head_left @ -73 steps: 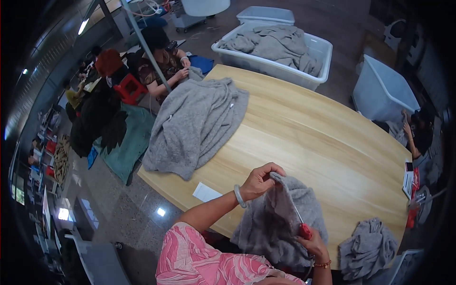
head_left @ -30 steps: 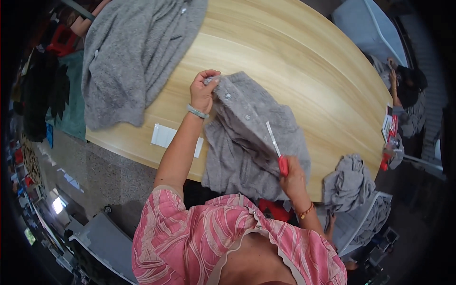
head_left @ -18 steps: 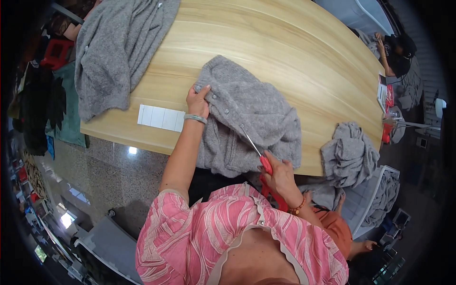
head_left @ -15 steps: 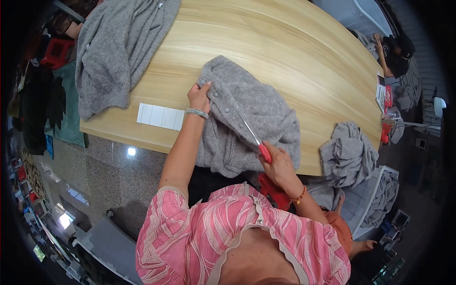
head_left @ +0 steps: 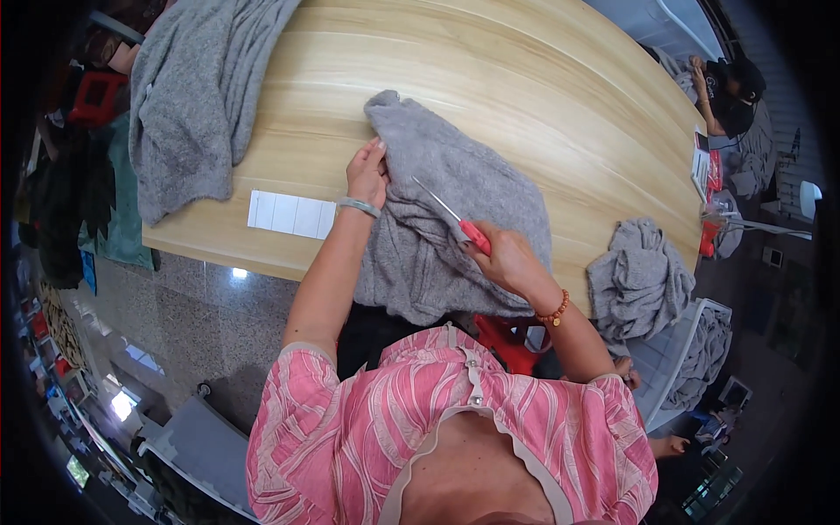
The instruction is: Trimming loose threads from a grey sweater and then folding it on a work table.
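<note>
A fuzzy grey buttoned cardigan (head_left: 472, 175) lies bunched on the table in front of me, its lower part hanging over the near edge. The fingers of my left hand (head_left: 367, 175) are closed on its left edge, below a raised corner. In my right hand (head_left: 509, 258) is a red-handled tool (head_left: 475, 236) with a slim, pointed metal blade; whether it is scissors I cannot tell. Its tip points up and left, over the cloth and short of my left hand. No buttons show on the cardigan's upturned side.
A white card strip (head_left: 291, 214) lies left of my forearm. Another grey garment (head_left: 197, 114) covers the wooden table's (head_left: 455, 52) left end. A crumpled grey garment (head_left: 641, 280) sits at the right edge, by a white bin (head_left: 674, 367). A co-worker (head_left: 731, 92) is at far right.
My right hand has lifted the red-handled tool up and left, away from the row of buttons. The cardigan's edge has been turned, and the buttons have gone out of sight.
</note>
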### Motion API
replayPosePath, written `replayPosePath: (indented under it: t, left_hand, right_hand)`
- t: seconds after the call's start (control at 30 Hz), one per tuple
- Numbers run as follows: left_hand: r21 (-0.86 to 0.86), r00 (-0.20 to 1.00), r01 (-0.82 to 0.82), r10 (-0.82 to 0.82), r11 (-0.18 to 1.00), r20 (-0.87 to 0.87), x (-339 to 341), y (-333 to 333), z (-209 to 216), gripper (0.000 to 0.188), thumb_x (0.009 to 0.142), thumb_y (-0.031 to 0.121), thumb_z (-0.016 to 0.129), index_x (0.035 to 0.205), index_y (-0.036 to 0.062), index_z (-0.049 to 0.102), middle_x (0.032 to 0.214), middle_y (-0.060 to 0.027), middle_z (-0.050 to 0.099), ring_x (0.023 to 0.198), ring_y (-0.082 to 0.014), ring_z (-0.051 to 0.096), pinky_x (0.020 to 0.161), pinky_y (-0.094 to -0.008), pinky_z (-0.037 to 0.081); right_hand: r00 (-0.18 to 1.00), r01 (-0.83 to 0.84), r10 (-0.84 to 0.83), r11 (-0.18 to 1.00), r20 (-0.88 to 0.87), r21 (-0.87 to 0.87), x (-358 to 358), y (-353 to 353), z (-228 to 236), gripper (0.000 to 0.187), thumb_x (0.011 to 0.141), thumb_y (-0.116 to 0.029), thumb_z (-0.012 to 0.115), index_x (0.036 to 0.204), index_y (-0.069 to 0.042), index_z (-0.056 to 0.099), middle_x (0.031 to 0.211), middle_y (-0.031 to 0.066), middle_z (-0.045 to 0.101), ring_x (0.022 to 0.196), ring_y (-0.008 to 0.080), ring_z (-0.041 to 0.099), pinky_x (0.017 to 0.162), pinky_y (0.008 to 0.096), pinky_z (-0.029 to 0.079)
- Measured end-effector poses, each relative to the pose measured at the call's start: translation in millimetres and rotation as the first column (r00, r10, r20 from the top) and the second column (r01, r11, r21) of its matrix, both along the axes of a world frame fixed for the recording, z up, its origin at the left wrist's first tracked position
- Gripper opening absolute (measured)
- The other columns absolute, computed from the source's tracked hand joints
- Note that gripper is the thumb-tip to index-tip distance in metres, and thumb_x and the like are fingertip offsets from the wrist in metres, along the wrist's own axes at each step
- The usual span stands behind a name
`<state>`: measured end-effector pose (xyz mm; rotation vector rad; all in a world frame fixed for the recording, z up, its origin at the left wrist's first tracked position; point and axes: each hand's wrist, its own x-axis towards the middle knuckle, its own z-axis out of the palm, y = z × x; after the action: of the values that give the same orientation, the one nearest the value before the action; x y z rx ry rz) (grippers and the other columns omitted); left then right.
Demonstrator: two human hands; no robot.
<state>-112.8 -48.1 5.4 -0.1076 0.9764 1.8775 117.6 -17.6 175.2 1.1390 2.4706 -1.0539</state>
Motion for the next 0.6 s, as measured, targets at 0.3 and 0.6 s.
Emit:
replayPosePath:
  t: [0.3,0.6]
  left_hand:
    - [-0.433,-0.350,-0.066,-0.428,0.899,-0.834,0,80,59,0.060,0.072,0.008,0.062,0.128,0.0106,0.043,0.119,-0.0149,0.051,0.120,-0.0312,0.038,0.103,-0.0482,0.024]
    - [-0.851,-0.681,-0.251,-0.709,0.462,-0.184,5,163,86,0.053,0.075,0.026,0.061,0.125,0.0158,0.048,0.123,-0.0127,0.051,0.127,-0.0304,0.034,0.104,-0.0579,0.018]
  right_hand:
    - [0.989,0.147,-0.146,0.988,-0.037,0.038,23,41,7,0.030,0.084,-0.024,0.060,0.108,-0.007,0.055,0.078,0.0240,0.060,0.076,0.0425,0.058,0.066,0.0453,0.045]
    - [0.909,0.376,-0.259,0.848,-0.327,0.374,99,167,-39,0.040,0.080,-0.011,0.057,0.119,-0.011,0.050,0.106,0.0211,0.058,0.098,0.0395,0.055,0.083,0.0428,0.046]
